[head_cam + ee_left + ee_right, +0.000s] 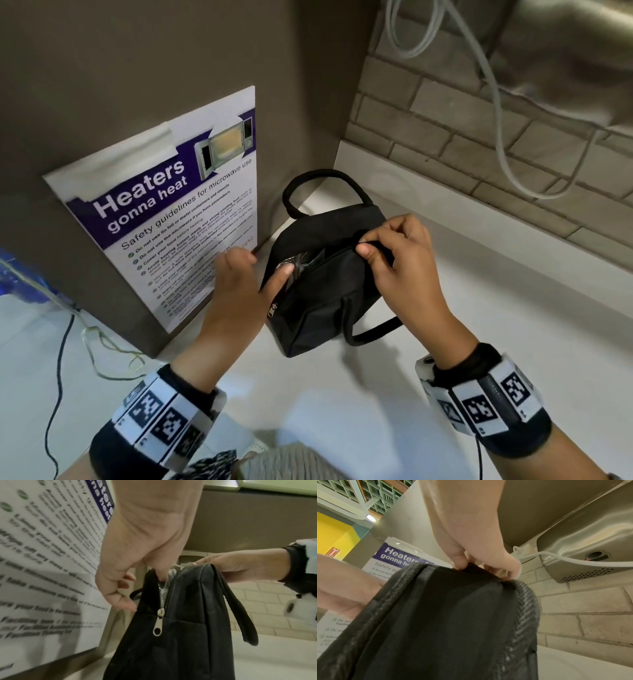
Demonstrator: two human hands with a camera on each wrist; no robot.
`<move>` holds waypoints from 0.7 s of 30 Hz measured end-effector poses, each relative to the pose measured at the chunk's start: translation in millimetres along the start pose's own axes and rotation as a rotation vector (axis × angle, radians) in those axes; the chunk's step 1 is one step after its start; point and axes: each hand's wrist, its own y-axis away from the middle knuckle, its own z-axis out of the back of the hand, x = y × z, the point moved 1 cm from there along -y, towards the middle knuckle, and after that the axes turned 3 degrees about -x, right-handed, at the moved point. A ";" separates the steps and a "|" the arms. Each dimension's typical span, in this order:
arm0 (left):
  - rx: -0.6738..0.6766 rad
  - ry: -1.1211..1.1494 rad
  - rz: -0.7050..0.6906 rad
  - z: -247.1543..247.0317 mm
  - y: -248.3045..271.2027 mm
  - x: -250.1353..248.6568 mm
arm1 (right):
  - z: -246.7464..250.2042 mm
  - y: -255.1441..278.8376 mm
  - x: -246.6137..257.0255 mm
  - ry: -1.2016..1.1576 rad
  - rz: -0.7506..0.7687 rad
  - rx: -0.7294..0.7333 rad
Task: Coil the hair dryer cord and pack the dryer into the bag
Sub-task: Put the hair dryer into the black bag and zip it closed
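A black fabric bag (325, 291) with two loop handles stands on the white counter (496, 325). Its top zip is open, and the metal zipper pull (158, 623) hangs at the near-left end. My left hand (267, 269) has its thumb pushed into the opening, with the fingers curled outside the far rim. My right hand (371, 246) pinches the top edge of the bag (445, 615) at the other end of the zip. Crinkly clear plastic (169, 577) shows inside the opening. The dryer and its cord are hidden from every view.
A microwave safety poster (164, 219) hangs on the grey panel just left of the bag. A brick wall (445, 137) rises behind, with white cords (503, 144) and a steel appliance (565, 51) above. A thin black cable (58, 359) lies at the left.
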 end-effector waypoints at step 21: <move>0.617 0.678 0.608 -2.3 3.3 17.4 | -22.2 28.7 43.0 0.121 0.149 0.201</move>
